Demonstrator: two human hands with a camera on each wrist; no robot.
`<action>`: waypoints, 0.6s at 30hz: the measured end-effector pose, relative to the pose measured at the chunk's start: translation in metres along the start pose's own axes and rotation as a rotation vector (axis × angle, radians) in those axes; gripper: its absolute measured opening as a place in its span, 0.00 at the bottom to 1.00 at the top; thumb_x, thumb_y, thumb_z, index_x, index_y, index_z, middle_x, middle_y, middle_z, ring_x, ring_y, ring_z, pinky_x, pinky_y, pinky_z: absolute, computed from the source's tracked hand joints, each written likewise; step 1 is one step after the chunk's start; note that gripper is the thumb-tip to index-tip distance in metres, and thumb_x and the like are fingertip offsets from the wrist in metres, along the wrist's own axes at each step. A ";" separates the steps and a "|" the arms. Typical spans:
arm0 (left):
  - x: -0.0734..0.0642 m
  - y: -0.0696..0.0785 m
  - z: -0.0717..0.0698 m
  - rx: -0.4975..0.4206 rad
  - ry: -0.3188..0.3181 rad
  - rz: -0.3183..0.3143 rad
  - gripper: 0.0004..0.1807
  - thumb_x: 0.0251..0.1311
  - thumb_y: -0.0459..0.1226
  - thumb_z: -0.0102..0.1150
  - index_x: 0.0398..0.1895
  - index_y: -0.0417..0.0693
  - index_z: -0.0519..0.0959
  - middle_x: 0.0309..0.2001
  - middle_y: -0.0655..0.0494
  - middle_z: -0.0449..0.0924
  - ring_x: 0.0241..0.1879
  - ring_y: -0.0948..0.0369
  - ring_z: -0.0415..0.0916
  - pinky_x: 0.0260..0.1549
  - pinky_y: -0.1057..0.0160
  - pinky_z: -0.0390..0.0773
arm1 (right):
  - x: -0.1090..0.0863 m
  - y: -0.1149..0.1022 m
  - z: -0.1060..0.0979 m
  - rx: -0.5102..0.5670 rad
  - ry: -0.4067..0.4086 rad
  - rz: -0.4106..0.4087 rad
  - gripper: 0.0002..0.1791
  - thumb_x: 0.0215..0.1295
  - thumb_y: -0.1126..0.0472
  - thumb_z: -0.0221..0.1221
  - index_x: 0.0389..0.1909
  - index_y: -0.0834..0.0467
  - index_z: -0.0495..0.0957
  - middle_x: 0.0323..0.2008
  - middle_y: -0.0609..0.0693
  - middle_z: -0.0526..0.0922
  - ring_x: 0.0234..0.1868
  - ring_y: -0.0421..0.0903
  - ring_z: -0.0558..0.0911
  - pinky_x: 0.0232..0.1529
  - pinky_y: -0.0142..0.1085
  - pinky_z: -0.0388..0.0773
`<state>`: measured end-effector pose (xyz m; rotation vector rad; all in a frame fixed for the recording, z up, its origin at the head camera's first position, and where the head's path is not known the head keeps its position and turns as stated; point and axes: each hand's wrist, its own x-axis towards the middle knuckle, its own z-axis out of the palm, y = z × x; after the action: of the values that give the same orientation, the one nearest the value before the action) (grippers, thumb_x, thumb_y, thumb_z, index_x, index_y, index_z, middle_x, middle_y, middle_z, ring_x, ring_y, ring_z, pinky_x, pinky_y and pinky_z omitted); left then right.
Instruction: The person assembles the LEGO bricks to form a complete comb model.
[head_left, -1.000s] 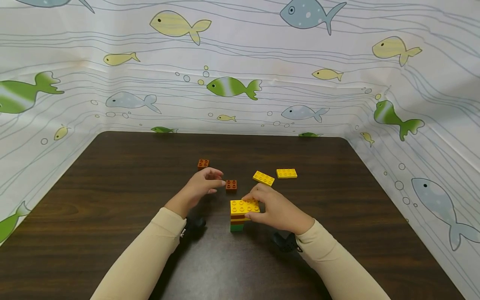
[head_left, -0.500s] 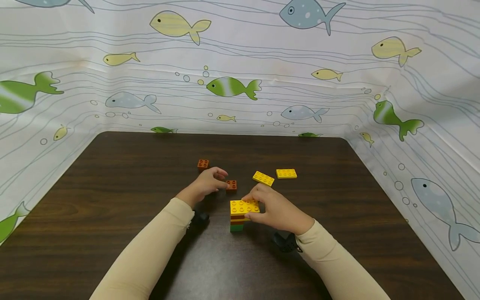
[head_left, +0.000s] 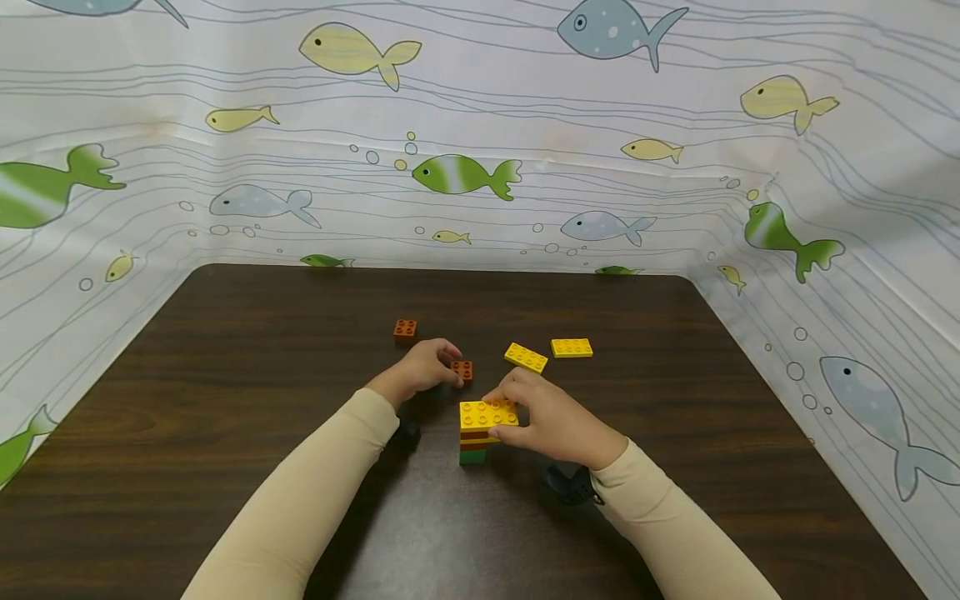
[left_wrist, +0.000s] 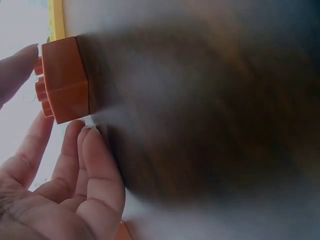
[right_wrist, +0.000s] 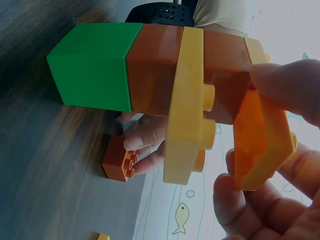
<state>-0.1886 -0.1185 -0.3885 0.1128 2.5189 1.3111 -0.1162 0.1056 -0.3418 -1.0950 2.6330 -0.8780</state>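
Note:
My left hand (head_left: 422, 368) reaches round a small brown building brick (head_left: 464, 372), thumb and fingers spread on either side of it. In the left wrist view the brown brick stands on the table between the thumb and the loosely bent fingers, with gaps showing. My right hand (head_left: 558, 417) pinches the yellow brick (head_left: 474, 414) on top of a short tower. Seen from the right wrist, that tower has a green brick (right_wrist: 95, 67) at its base, then a brown brick (right_wrist: 154, 70), a flat yellow brick (right_wrist: 185, 110), another brown brick (right_wrist: 225, 75) and the held yellow one.
Two flat yellow bricks (head_left: 526, 357) lie on the dark wooden table (head_left: 187, 400) beyond the right hand. A second loose brown brick (head_left: 406, 330) stands behind the left hand. A fish-patterned curtain (head_left: 480, 125) borders the table at the back and sides.
My left hand has moved right to the nearer loose brown brick, its thumb and fingers now on both sides of it. The right hand has stayed on the tower.

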 end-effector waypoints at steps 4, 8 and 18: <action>0.001 0.003 0.002 0.013 0.000 -0.006 0.23 0.54 0.28 0.67 0.54 0.37 0.74 0.55 0.38 0.73 0.50 0.47 0.73 0.51 0.50 0.73 | 0.000 -0.001 0.000 0.004 0.001 -0.003 0.19 0.59 0.59 0.67 0.50 0.60 0.79 0.41 0.46 0.74 0.40 0.46 0.73 0.43 0.39 0.75; 0.003 0.005 0.003 0.058 -0.005 -0.010 0.23 0.53 0.27 0.67 0.54 0.37 0.74 0.55 0.38 0.73 0.49 0.48 0.73 0.50 0.52 0.74 | -0.001 -0.001 -0.001 0.006 0.003 -0.003 0.19 0.59 0.60 0.67 0.50 0.60 0.79 0.41 0.46 0.74 0.40 0.47 0.73 0.42 0.35 0.74; 0.007 0.010 0.007 0.189 0.001 -0.034 0.22 0.52 0.27 0.67 0.52 0.39 0.75 0.52 0.42 0.75 0.47 0.51 0.73 0.51 0.52 0.74 | -0.001 -0.001 -0.001 0.009 0.005 -0.006 0.18 0.59 0.60 0.67 0.50 0.60 0.79 0.41 0.46 0.74 0.40 0.49 0.73 0.41 0.33 0.72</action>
<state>-0.1938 -0.1059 -0.3856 0.1092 2.6283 1.0589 -0.1154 0.1057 -0.3401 -1.1002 2.6289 -0.8932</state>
